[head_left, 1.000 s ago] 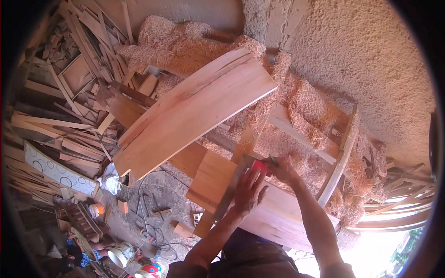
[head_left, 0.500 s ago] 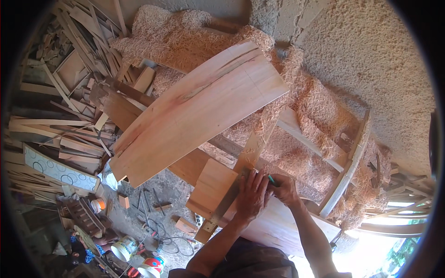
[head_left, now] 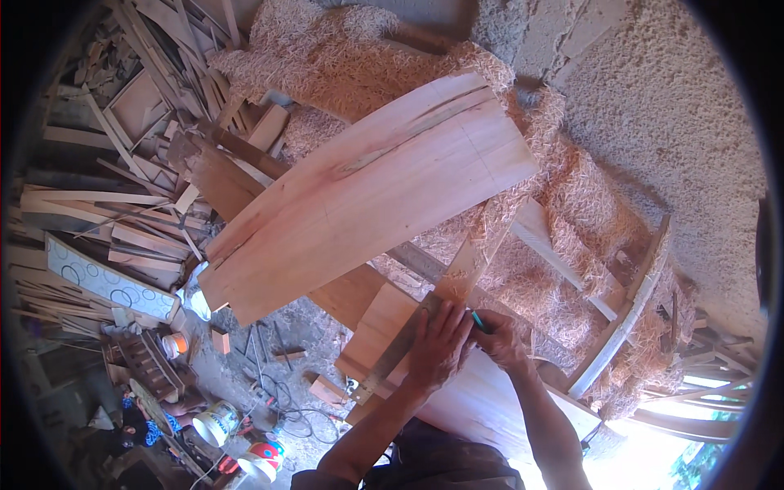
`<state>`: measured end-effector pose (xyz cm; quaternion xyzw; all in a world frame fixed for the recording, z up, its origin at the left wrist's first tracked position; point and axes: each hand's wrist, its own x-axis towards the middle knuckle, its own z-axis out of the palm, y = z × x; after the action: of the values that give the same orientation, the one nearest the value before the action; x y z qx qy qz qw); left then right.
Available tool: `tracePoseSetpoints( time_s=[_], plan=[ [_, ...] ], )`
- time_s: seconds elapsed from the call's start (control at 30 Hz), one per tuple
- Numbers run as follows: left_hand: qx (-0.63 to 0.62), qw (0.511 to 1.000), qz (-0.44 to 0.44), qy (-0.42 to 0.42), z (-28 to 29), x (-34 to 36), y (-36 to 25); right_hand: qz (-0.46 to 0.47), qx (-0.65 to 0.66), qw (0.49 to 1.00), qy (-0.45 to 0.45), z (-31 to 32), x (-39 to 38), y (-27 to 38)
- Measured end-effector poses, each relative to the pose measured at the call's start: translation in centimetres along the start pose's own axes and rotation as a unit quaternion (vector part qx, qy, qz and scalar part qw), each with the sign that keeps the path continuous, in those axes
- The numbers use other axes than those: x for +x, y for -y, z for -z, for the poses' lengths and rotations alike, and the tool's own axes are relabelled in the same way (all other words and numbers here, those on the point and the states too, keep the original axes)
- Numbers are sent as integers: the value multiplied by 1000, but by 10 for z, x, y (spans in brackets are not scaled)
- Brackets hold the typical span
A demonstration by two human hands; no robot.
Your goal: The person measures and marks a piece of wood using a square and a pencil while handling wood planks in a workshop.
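My left hand (head_left: 439,347) lies with its fingers stretched out over a wooden board (head_left: 482,396) in front of me. Its fingers rest beside the upper end of a dark flat straightedge (head_left: 400,349) that slants across the wood. In my right hand (head_left: 502,339), the fingers are closed round a slim green pencil (head_left: 478,321), close to the left fingertips. The pencil's tip is hidden by the hands. Beyond them, a large curved-edged plank (head_left: 367,192) lies at a slant, with dark grain streaks and thin marked lines.
Curly wood shavings (head_left: 343,57) heap up behind the plank along a rough wall (head_left: 645,106). Offcuts (head_left: 135,229) pile at the left. Tubs (head_left: 216,425), a cable (head_left: 298,425) and wood blocks (head_left: 327,390) are on the floor. A curved wooden piece (head_left: 625,314) stands at the right.
The view has shifted slightly, so the plank and shavings sit further right. Both hands keep nearly the same place on the board, with the pencil still in my right hand.
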<state>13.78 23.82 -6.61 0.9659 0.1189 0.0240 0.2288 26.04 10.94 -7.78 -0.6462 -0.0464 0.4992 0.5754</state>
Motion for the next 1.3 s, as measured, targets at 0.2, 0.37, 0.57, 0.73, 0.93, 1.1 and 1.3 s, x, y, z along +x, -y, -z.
tracePoseSetpoints(
  time_s=[0.2, 0.37, 0.57, 0.73, 0.93, 1.1, 1.3],
  plan=[
    [11, 1000, 7, -2, -2, 1, -1, -3, 24, 1000, 15, 1, 4, -7],
    [-4, 1000, 10, -4, 0, 2, 0, 2, 24, 1000, 5, -1, 4, -6],
    [-13, 1000, 7, -21, -2, 1, 1, 5, 34, 999, 5, -1, 3, -5],
    [-10, 1000, 5, -19, -2, 1, 1, 0, 39, 999, 7, -3, 2, 1],
    [-8, 1000, 0, -25, -4, 0, 3, 1, 27, 1000, 6, -3, 3, 3],
    [-9, 1000, 5, -24, -3, 1, 2, -4, 37, 999, 11, -2, 4, 0],
    [-24, 999, 6, -46, -8, -1, 2, -2, -6, 1000, 8, 5, 4, -10]
  ],
)
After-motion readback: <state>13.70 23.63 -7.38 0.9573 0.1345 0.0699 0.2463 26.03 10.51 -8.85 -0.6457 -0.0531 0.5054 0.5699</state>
